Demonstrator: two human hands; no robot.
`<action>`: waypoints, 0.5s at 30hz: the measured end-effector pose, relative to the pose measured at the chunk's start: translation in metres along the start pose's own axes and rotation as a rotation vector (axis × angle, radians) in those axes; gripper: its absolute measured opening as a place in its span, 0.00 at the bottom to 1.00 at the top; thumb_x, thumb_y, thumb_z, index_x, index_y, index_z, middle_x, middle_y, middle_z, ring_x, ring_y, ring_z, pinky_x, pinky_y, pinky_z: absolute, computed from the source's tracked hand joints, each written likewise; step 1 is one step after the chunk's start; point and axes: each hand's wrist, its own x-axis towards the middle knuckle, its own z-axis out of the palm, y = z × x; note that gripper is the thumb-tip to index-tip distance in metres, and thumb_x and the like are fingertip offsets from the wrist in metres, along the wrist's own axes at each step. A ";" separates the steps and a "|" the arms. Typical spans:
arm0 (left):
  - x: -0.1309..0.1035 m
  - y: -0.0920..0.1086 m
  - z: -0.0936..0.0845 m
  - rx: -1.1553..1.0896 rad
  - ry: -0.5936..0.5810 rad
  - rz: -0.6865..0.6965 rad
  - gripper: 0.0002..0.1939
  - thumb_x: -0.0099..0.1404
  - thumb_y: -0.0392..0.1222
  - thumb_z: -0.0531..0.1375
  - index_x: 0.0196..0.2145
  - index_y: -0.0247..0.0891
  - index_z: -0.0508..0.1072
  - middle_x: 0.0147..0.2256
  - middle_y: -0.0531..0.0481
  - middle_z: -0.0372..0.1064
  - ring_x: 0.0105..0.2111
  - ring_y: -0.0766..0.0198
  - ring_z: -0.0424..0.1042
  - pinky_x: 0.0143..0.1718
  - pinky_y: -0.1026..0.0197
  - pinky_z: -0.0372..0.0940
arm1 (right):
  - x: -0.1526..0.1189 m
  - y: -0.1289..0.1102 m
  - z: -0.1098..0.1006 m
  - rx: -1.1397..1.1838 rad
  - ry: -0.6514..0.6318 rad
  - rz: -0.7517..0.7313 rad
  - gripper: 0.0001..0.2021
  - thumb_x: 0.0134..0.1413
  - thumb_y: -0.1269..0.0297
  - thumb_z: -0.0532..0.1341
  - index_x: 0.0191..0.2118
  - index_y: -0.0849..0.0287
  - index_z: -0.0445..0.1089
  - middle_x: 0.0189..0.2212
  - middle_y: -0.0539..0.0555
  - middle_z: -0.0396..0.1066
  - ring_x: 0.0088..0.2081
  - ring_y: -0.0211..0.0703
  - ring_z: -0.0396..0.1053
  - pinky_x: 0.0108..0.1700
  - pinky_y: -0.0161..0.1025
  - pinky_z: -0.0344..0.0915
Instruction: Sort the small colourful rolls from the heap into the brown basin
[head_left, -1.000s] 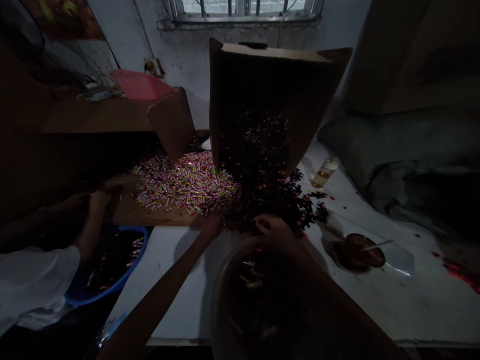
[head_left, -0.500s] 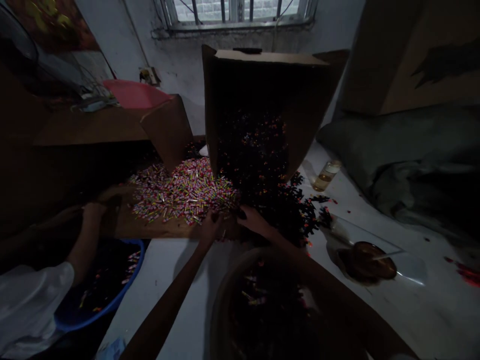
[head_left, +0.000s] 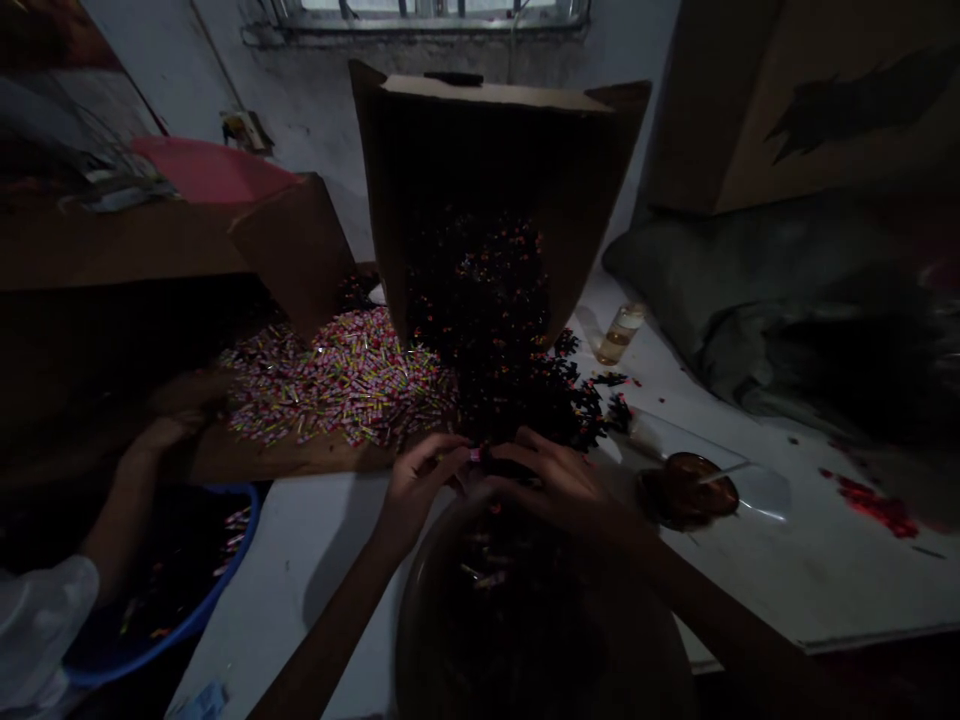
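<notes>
White table [head_left: 787,580]: under everything central.
Cardboard box [head_left: 589,220]: open toward the viewer, spilling black pieces [head_left: 517,390].
Round tub [head_left: 406,620]: below both hands, dark pieces inside.
Pink-yellow pile [head_left: 352,380]: on a wooden board, left of the black pieces.
Right hand [head_left: 559,480]: fingers curled; grip unclear.
Left hand [head_left: 429,480]: fingertips pinched on the small pink piece [head_left: 474,455], between the hands.
</notes>
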 end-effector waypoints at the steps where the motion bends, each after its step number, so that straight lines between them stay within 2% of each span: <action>1: -0.001 0.003 0.001 0.034 0.004 0.013 0.17 0.59 0.53 0.69 0.35 0.35 0.81 0.26 0.51 0.74 0.25 0.65 0.70 0.24 0.65 0.67 | -0.001 -0.002 -0.004 -0.021 -0.008 -0.005 0.16 0.64 0.51 0.63 0.54 0.47 0.75 0.42 0.54 0.74 0.41 0.45 0.76 0.41 0.37 0.72; 6: -0.008 0.010 0.000 0.139 0.001 0.077 0.15 0.58 0.52 0.70 0.32 0.36 0.82 0.25 0.51 0.74 0.24 0.66 0.69 0.24 0.66 0.67 | -0.003 -0.010 -0.009 -0.087 0.022 -0.079 0.13 0.66 0.53 0.61 0.50 0.48 0.78 0.40 0.54 0.76 0.39 0.46 0.77 0.38 0.36 0.70; 11: -0.019 0.018 -0.004 0.191 0.042 0.137 0.14 0.60 0.52 0.68 0.33 0.37 0.82 0.25 0.52 0.74 0.23 0.66 0.69 0.24 0.65 0.67 | -0.004 -0.019 -0.007 -0.037 0.027 -0.171 0.12 0.67 0.55 0.60 0.48 0.50 0.78 0.36 0.53 0.75 0.34 0.43 0.76 0.34 0.35 0.66; 15: -0.025 0.026 -0.005 0.261 0.031 0.179 0.13 0.60 0.51 0.69 0.31 0.37 0.82 0.24 0.52 0.74 0.22 0.67 0.69 0.24 0.66 0.66 | -0.006 -0.027 -0.007 -0.016 0.071 -0.204 0.13 0.68 0.55 0.59 0.47 0.51 0.79 0.35 0.54 0.75 0.33 0.42 0.75 0.33 0.35 0.64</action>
